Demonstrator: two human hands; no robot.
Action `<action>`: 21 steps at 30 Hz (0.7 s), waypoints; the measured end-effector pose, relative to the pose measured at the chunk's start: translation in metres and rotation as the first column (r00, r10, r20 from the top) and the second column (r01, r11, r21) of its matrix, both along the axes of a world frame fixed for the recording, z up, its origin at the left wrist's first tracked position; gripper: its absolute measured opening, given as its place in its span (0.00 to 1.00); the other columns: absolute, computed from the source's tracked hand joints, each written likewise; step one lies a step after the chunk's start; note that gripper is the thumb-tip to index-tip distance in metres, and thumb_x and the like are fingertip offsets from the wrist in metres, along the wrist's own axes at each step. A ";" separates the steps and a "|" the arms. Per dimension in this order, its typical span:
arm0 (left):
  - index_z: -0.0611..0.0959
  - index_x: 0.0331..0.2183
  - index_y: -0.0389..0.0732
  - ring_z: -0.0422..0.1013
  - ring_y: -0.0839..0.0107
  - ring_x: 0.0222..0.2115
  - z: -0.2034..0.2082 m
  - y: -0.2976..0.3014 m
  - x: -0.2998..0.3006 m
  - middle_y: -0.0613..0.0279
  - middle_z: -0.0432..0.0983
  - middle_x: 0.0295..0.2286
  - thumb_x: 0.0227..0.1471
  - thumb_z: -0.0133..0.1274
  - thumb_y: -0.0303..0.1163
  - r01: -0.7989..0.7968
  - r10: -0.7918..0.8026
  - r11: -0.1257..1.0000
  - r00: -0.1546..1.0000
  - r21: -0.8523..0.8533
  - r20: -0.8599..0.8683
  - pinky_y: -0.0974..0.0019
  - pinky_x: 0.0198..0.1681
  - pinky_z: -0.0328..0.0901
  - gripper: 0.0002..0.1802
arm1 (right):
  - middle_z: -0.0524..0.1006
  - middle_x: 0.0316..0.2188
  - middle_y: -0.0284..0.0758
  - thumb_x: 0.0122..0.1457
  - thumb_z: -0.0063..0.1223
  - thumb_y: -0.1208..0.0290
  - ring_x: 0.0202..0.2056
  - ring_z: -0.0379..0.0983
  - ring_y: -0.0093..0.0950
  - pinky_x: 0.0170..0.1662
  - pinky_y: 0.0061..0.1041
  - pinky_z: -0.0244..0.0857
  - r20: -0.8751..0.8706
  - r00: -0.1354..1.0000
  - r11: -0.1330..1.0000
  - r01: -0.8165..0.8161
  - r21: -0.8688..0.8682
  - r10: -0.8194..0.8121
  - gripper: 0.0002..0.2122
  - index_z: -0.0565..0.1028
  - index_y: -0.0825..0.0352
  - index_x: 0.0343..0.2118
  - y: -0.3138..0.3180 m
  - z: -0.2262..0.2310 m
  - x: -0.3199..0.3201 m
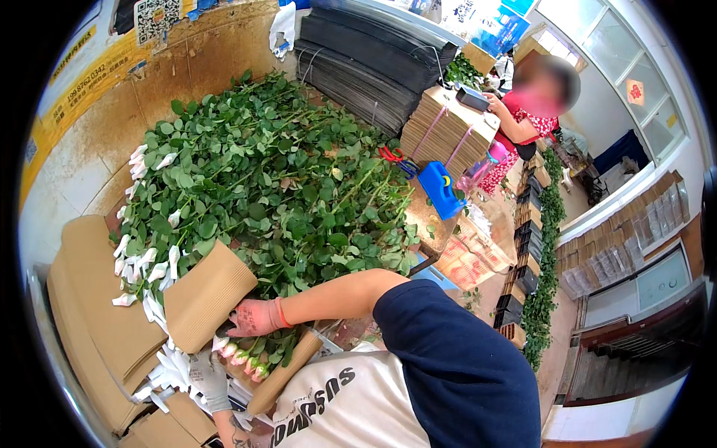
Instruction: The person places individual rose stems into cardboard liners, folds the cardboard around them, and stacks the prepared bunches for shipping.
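Note:
My right hand [255, 318], in a pink glove, is at the lower edge of a corrugated cardboard sheet [208, 293] and appears to grip it. That sheet stands tilted beside a small bunch of pink and cream roses [246, 361]. Another brown cardboard part [285, 372] lies along the other side of the bunch. My left hand [210, 379], in a pale grey glove, is at the left of the rose heads, just below the sheet; its fingers are partly hidden. White netting-like sleeves [170, 371] lie in a heap next to it.
Leafy rose stems [276, 179] with white-sleeved heads cover the bench ahead. Flat cardboard [101, 291] lies left. Red-handled scissors [390, 154] and a blue tape dispenser [441, 191] sit at the right edge. Beyond, a person [523, 123] stands by stacked cardboard [448, 131].

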State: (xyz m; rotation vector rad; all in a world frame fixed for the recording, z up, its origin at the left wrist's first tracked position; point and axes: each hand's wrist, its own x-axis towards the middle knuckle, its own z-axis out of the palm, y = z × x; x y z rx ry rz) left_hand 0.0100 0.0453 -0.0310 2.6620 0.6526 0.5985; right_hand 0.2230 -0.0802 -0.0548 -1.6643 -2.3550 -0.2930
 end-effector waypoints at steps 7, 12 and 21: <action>0.80 0.35 0.40 0.70 0.49 0.37 0.011 0.009 -0.019 0.47 0.75 0.33 0.49 0.51 0.32 0.008 -0.007 1.000 0.999 0.024 -0.038 0.53 0.42 0.64 0.10 | 0.69 0.19 0.37 0.57 0.42 0.66 0.23 0.65 0.33 0.33 0.32 0.61 0.054 0.997 0.969 -0.073 0.234 0.062 0.07 0.71 0.61 0.34 0.002 0.018 0.001; 0.80 0.41 0.41 0.69 0.51 0.44 -0.010 0.022 -0.045 0.47 0.73 0.43 0.50 0.50 0.32 -0.028 0.034 0.998 0.993 0.051 -0.116 0.55 0.49 0.63 0.15 | 0.67 0.18 0.29 0.60 0.37 0.70 0.21 0.65 0.21 0.36 0.18 0.65 -0.038 0.995 0.993 -0.088 0.076 0.092 0.07 0.70 0.61 0.31 0.010 -0.002 0.001; 0.80 0.40 0.45 0.73 0.61 0.40 0.084 0.010 -0.066 0.60 0.76 0.41 0.50 0.49 0.35 0.000 -0.020 0.995 0.980 -0.098 -0.200 0.63 0.44 0.68 0.14 | 0.73 0.33 0.40 0.48 0.47 0.76 0.27 0.71 0.33 0.30 0.31 0.65 0.066 0.996 0.978 0.072 -0.197 -0.060 0.17 0.73 0.63 0.44 -0.013 0.022 0.008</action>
